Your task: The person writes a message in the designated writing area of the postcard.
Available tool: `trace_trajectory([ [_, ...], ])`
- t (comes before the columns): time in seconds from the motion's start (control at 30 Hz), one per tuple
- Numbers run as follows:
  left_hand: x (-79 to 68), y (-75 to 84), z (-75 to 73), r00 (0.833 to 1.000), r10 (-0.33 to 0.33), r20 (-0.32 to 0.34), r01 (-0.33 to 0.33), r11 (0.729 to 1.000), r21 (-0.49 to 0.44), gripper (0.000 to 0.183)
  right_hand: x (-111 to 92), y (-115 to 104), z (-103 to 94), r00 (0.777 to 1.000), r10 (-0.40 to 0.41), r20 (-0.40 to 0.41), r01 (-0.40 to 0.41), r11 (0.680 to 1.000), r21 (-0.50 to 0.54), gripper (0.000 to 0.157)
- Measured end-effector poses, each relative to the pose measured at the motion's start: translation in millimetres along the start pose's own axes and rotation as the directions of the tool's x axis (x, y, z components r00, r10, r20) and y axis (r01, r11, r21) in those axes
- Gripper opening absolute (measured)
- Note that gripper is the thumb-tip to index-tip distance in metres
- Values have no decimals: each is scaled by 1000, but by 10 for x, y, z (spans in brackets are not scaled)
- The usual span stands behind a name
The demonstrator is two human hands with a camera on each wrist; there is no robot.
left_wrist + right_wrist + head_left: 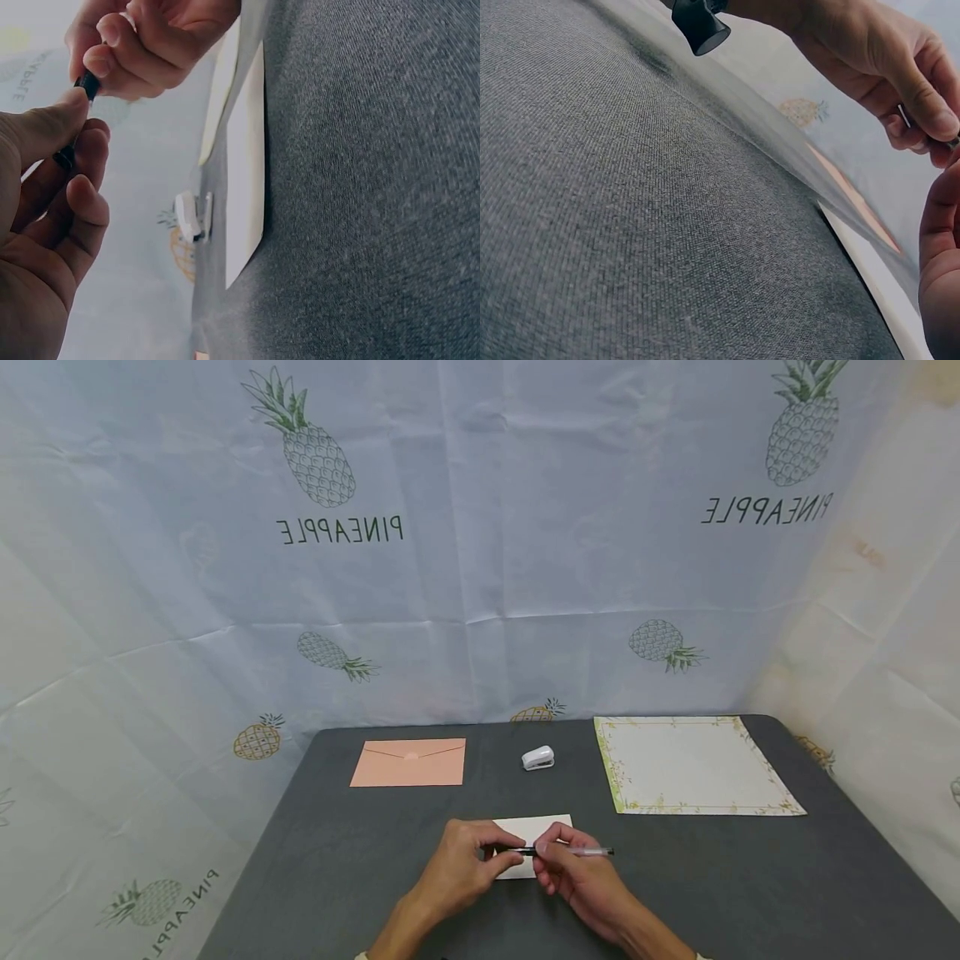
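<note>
Far left, a peach envelope lies apart, seemingly to leave room. Near centre, the left hand's thumb and fingers pinch the black end of a pen above a white card; a stapler stands beyond. The right hand pinches the barrel, probably to steady it. Far right: a bordered sheet.

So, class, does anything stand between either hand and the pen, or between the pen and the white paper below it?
Nothing visible does: the left hand and the right hand both hold the pen, and no other object shows between it and the white paper.
</note>
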State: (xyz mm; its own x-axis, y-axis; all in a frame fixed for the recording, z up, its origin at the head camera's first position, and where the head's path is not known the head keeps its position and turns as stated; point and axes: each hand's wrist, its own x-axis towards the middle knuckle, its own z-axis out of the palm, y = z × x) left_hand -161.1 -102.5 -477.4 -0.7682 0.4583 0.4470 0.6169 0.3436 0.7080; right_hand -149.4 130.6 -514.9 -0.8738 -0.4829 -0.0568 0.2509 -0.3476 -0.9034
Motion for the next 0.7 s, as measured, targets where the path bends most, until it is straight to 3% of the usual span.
trace_trajectory([
  [0.7, -6, 30, -67, 999, 26, 23, -26, 1000, 9, 11, 5, -3, -27, 995, -80, 57, 82, 996, -31, 20],
])
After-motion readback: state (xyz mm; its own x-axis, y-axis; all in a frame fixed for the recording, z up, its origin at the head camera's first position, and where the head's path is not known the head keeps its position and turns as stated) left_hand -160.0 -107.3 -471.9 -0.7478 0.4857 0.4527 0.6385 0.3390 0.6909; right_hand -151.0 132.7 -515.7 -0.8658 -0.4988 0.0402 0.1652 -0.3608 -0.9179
